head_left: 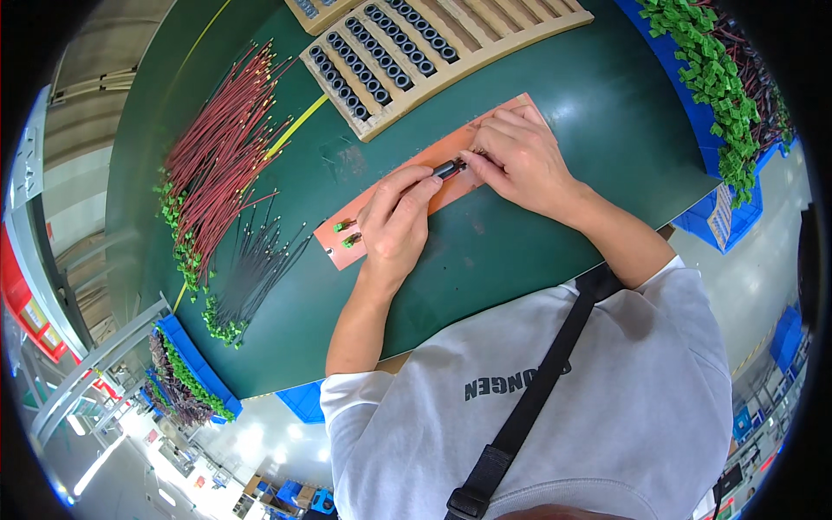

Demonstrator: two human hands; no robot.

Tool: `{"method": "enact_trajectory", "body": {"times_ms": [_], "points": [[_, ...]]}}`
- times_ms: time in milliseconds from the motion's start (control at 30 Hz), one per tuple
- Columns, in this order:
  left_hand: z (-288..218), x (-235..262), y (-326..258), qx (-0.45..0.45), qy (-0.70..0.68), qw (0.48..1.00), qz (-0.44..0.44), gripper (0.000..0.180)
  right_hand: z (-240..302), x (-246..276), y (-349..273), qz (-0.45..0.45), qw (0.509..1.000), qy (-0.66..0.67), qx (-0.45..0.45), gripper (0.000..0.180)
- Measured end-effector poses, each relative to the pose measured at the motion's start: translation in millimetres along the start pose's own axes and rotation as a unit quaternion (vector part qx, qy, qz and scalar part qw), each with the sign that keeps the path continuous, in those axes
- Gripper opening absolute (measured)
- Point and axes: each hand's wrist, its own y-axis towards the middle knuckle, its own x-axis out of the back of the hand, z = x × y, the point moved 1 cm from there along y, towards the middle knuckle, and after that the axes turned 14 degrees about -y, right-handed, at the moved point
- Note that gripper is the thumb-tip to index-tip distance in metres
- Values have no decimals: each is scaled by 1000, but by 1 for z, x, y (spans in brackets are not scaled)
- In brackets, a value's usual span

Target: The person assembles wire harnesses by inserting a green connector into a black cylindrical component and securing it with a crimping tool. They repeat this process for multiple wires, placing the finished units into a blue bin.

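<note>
**Operator:** On the dark green work table (537, 113), I see a flat orange rectangular jig plate (407, 186) lying diagonally, low at my left, high at my right. Both hands rest on it.

**Checker:** Hand states?

**Operator:** Left hand (394, 221) is curled closed around a small black cylindrical part (448, 168). Right hand (518, 159) is pinched shut at its fingertips on the part's far end; what else it grips, I cannot tell.

**Checker:** Axis?

**Operator:** It runs along the plate, between the hands. Two green connectors (348, 232) sit just left of my left hand.
</note>
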Motion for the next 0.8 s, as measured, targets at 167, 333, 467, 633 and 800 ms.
{"method": "enact_trajectory", "body": {"times_ms": [167,333,467,633,800], "points": [[1,2,-1,-19,6,1000,17,21,0,-2,-1,-1,1000,5,0,19],[-5,0,8,34,4,999,20,22,-1,-1,-1,13,1000,2,-2,19],[-3,-5,10,48,-7,999,16,25,1,-2,-1,0,1000,1,-1,21],[-3,-11,9,57,-31,998,9,26,-2,-1,0,13,1000,3,5,22],[-2,-14,7,89,-47,995,0,27,-5,0,0,-16,999,-17,26,22]]}}
